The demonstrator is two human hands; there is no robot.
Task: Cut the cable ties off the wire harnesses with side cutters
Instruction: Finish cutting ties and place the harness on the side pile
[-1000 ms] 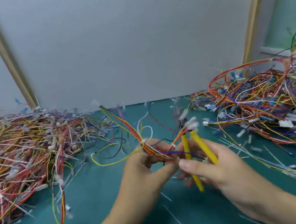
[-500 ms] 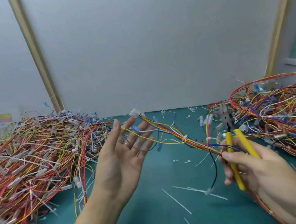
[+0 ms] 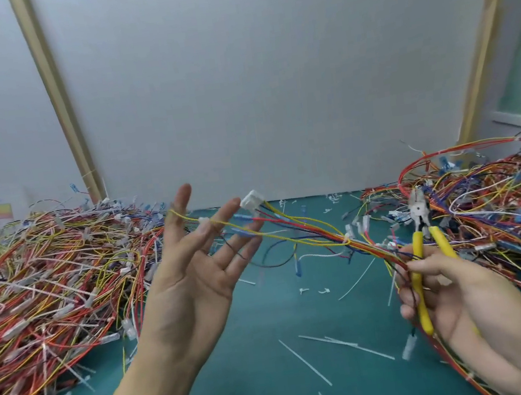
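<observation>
Head view: a person's left hand [image 3: 190,279], palm up and fingers spread, carries the loose end of a multi-coloured wire harness [image 3: 307,234] above the teal counter [image 3: 276,377]. The strand runs across to the right hand [image 3: 448,298], whose fingers curl round yellow-handled side cutters [image 3: 419,242], tip upward. Tangled wire heaps [image 3: 49,291] flank both sides, and white tie offcuts [image 3: 304,362] litter the counter. With nothing pinching it, the harness could slip off the open fingers. The blades sit close to the wires, so a careless snip might nick insulation instead of a tie.

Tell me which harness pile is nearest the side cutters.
The right pile, directly behind the side cutters; the left pile lies beyond the left hand.
</observation>
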